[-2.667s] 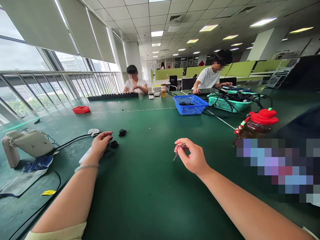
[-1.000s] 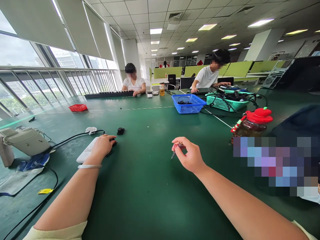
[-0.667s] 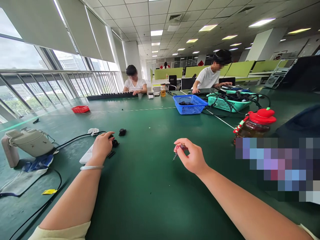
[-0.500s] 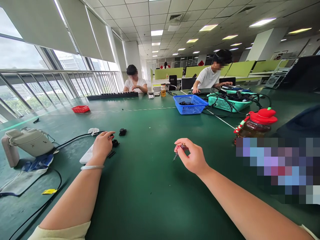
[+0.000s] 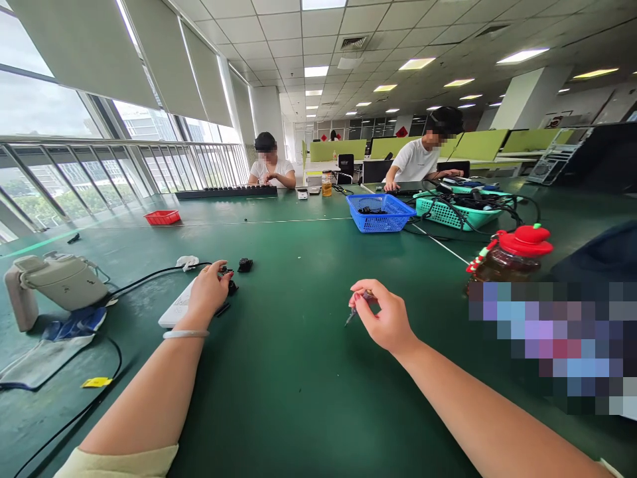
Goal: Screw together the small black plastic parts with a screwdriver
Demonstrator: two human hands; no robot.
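My left hand (image 5: 212,287) is closed in a pinch on a small black part (image 5: 227,271), just above the green table. Under its wrist lies a white flat box-like object (image 5: 175,308), partly hidden by the arm. Small black pieces sit close by: one blocky piece (image 5: 245,265) beyond the fingers, another (image 5: 232,287) beside the thumb, and a flat one (image 5: 223,309) nearer me. Over the middle of the table, my right hand (image 5: 382,315) is closed around a slim pointed tool (image 5: 351,315), its thin tip angled down to the left. The fingers cover most of its handle.
A blue basket (image 5: 381,224) and a green basket (image 5: 448,212) heaped with black cables stand ahead right. A red-lidded jar (image 5: 520,255) is at right. To the left are a beige bottle (image 5: 62,285), a cloth (image 5: 44,358) and a black cable. Two people sit across the table.
The left fingers have lifted slightly, and the small black part now shows between them. My right hand stays almost in place with the tool. The view has tilted up a little.
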